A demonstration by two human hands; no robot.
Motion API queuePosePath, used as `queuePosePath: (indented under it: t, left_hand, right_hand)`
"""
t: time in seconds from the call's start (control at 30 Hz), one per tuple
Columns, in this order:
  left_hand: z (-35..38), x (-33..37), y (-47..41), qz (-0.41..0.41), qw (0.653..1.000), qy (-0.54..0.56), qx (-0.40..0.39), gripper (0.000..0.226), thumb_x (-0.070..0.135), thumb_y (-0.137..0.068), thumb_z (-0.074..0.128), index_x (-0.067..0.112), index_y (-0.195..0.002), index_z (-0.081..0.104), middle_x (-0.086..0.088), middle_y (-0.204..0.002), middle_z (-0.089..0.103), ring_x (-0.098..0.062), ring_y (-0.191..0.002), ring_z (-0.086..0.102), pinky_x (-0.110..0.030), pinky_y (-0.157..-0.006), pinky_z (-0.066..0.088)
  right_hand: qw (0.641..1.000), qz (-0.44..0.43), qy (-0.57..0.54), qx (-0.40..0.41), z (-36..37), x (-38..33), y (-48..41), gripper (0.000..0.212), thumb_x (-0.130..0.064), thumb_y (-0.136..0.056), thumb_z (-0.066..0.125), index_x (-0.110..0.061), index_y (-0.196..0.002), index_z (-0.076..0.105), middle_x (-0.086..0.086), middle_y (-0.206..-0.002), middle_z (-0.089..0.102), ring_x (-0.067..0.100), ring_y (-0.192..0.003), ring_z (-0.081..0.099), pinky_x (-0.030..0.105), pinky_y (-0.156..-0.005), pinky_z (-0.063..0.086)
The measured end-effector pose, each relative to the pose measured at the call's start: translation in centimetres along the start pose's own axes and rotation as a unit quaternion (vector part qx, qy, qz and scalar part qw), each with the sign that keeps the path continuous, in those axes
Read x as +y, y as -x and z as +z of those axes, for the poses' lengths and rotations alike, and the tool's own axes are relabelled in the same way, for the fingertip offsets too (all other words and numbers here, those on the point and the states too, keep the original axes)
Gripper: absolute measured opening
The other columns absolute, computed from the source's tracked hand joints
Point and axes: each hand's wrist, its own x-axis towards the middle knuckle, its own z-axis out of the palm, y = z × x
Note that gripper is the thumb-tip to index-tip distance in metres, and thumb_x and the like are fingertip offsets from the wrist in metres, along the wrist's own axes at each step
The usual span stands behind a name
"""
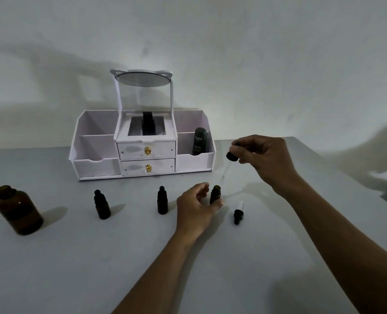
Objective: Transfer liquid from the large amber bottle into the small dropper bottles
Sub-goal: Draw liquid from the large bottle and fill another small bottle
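The large amber bottle (18, 209) stands uncapped at the far left of the grey table. Two capped small dropper bottles (102, 205) (162, 200) stand in a row toward the middle. A third small bottle (215, 194) is uncapped, and my left hand (197, 207) grips it between thumb and fingers. My right hand (262, 159) pinches a black dropper cap (231, 155) above and right of that bottle; its clear glass pipette (224, 173) slants down toward the bottle's mouth. Another dropper cap with pipette (238, 213) lies flat on the table to the right.
A white cosmetic organiser (142, 146) with two drawers and a round mirror stands against the wall behind the bottles. It holds a dark "Kahf" tube (198, 141) on the right and a black item in the middle. The table's right edge (346, 177) runs diagonally.
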Motion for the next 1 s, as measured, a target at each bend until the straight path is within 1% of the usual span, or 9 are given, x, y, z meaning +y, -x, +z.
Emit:
queuePosePath:
  t: [0.13,0.27,0.43,0.57,0.7,0.77,0.9,1.0]
  left_hand:
    - [0.4,-0.1,-0.5,0.007,1.0,-0.001,0.004,0.063,0.032,-0.068,0.085,0.021,-0.125,0.061,0.011,-0.115,0.064,0.002,-0.098,0.058,-0.007,-0.08,0.04]
    - [0.5,-0.3,-0.7,0.016,1.0,-0.006,0.005,0.06,0.032,-0.067,0.085,0.022,-0.122,0.064,0.013,-0.11,0.065,0.001,-0.098,0.06,-0.006,-0.08,0.042]
    - [0.6,-0.4,-0.9,0.032,0.999,-0.027,0.002,0.049,0.032,-0.072,0.082,0.024,-0.117,0.066,0.014,-0.107,0.066,-0.001,-0.097,0.061,-0.009,-0.083,0.045]
    - [0.6,-0.4,-0.9,0.048,0.998,-0.044,-0.005,0.039,0.031,-0.077,0.079,0.025,-0.113,0.069,0.012,-0.109,0.068,-0.001,-0.096,0.06,0.0,-0.076,0.036]
    - [0.6,-0.4,-0.9,0.054,0.997,-0.053,0.002,0.037,0.03,-0.079,0.077,0.024,-0.114,0.069,0.011,-0.111,0.069,-0.001,-0.096,0.06,0.001,-0.076,0.037]
    - [0.6,-0.4,-0.9,0.058,0.997,-0.057,0.001,0.036,0.03,-0.08,0.076,0.024,-0.115,0.069,0.012,-0.11,0.068,0.0,-0.094,0.059,0.002,-0.075,0.036]
    - [0.6,-0.5,-1.0,0.063,0.996,-0.057,0.003,0.035,0.03,-0.08,0.076,0.024,-0.114,0.069,0.013,-0.109,0.069,0.001,-0.092,0.059,0.002,-0.075,0.038]
    - [0.6,-0.6,-0.9,0.068,0.996,-0.056,0.007,0.034,0.03,-0.079,0.076,0.025,-0.112,0.07,0.014,-0.107,0.07,0.001,-0.092,0.06,0.002,-0.073,0.038]
  right_hand:
    - [1.0,0.005,-0.01,0.004,0.2,0.7,-0.2,0.004,-0.018,-0.086,0.078,-0.017,-0.089,0.078,-0.001,-0.079,0.079,0.018,-0.08,0.076,0.039,-0.079,0.062]
    - [1.0,0.007,-0.007,0.001,0.3,1.3,-0.2,0.004,-0.018,-0.086,0.078,-0.017,-0.09,0.078,0.0,-0.079,0.079,0.018,-0.08,0.076,0.039,-0.079,0.062]
    - [1.0,0.009,0.01,-0.007,0.8,1.7,0.0,0.005,-0.018,-0.086,0.077,-0.016,-0.09,0.078,-0.004,-0.078,0.079,0.014,-0.078,0.076,0.036,-0.077,0.063]
    - [0.999,-0.004,0.031,-0.012,1.1,1.8,0.0,0.003,-0.019,-0.087,0.077,-0.018,-0.087,0.079,-0.006,-0.077,0.079,0.011,-0.077,0.075,0.034,-0.076,0.062]
    - [0.999,-0.01,0.046,-0.009,1.2,1.6,0.0,0.005,-0.017,-0.087,0.076,-0.015,-0.084,0.079,-0.006,-0.077,0.079,0.007,-0.073,0.072,0.031,-0.075,0.061]
    - [0.998,-0.012,0.055,-0.007,1.2,1.7,0.1,0.006,-0.017,-0.087,0.076,-0.015,-0.083,0.079,-0.005,-0.076,0.079,0.008,-0.071,0.071,0.033,-0.076,0.06]
    - [0.998,-0.011,0.062,0.0,1.5,1.8,0.1,0.007,-0.017,-0.087,0.076,-0.013,-0.081,0.079,-0.005,-0.075,0.078,0.015,-0.072,0.072,0.039,-0.076,0.06]
    - [0.998,-0.008,0.068,0.0,1.6,1.9,0.2,0.008,-0.016,-0.087,0.076,-0.014,-0.079,0.079,-0.006,-0.074,0.078,0.011,-0.069,0.07,0.038,-0.075,0.059]
